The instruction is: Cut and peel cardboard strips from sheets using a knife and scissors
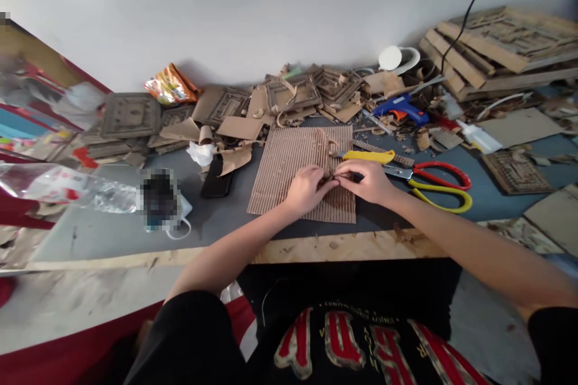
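Over a sheet of corrugated cardboard (280,174), with its ridges showing, my left hand (307,189) and my right hand (368,180) meet fingertip to fingertip. Both pinch a small brown cardboard strip (333,177), mostly covered by the fingers. Just beyond my right hand lies a yellow-handled cutter (368,156), pointing left. Scissors (445,179) with one red and one yellow handle rest to the right of that hand, blades partly hidden behind it. Thin curled cardboard strips lie on the sheet's far part.
Framed cardboard panels (293,93) and scraps line the wall. A blue glue gun (401,108) and white glue bottle (481,137) lie back right, near stacked cardboard frames (510,42). On the left are a black phone (217,177), a white cup (184,207) and a plastic bottle (67,183).
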Demonstrator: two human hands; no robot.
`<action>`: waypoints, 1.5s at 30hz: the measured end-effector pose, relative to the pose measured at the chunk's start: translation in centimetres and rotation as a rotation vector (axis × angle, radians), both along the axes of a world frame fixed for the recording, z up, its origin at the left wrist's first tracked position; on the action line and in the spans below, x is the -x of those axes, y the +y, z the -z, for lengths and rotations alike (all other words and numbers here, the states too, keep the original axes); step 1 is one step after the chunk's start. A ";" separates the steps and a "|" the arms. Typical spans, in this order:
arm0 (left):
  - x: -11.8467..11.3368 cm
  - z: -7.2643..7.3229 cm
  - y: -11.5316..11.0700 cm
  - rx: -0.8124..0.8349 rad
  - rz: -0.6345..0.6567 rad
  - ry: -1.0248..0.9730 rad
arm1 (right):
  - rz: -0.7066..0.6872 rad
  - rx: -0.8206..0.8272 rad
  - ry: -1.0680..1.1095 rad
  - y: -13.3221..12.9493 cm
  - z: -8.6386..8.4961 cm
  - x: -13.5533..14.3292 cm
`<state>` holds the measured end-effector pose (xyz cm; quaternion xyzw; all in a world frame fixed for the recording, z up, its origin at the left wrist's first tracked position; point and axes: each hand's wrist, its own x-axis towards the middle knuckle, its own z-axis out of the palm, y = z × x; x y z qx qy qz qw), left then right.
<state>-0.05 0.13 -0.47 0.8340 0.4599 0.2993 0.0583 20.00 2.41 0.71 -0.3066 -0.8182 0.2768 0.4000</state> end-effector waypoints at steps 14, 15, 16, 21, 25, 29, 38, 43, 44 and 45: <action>0.2 -0.1 -0.2 -0.066 0.126 -0.122 | -0.118 0.172 -0.006 0.5 0.4 0.1; 0.3 -0.1 -0.2 -0.063 0.135 -0.138 | -0.129 0.184 -0.008 0.5 0.4 0.1; 0.3 -0.1 -0.1 -0.057 0.141 -0.149 | -0.136 0.200 -0.009 0.6 0.4 0.1; 0.2 0.0 0.1 -0.013 0.155 -0.180 | -0.154 0.300 0.022 0.6 0.5 -0.1; 0.2 -0.2 0.2 -0.001 0.222 -0.201 | -0.211 0.344 0.022 0.7 0.5 -0.2; 0.5 -0.8 0.7 0.044 0.323 -0.181 | -0.255 0.363 0.045 0.9 0.2 -0.2; 1.2 -0.5 2.6 0.095 0.471 -0.274 | -0.333 0.534 0.240 1.2 0.8 -0.3; 1.4 0.0 2.5 0.094 0.311 -0.202 | -0.117 0.452 0.234 1.1 1.2 0.1; 1.4 0.1 2.4 0.083 0.248 -0.179 | -0.059 0.432 0.228 1.0 1.2 0.2; 1.3 0.1 2.2 0.065 0.188 -0.153 | -0.009 0.394 0.215 0.9 1.1 0.3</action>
